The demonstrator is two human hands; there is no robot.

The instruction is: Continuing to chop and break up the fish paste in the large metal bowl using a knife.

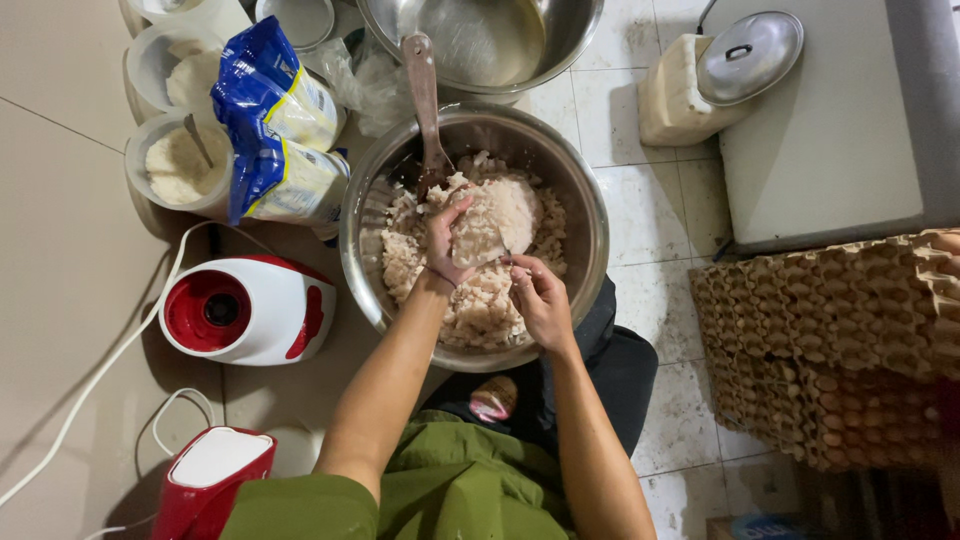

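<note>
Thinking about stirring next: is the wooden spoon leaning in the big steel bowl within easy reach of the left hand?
Probably yes. The wooden spoon stands just beyond the left hand, nothing lies between them, though that hand holds a pale flat piece.

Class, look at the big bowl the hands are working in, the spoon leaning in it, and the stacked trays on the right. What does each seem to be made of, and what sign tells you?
Bowl: probably stainless steel, silvery with bright reflections. Spoon: likely wood, matte brown handle. Egg trays: moulded paper pulp, dull brown, dimpled cups.
</note>
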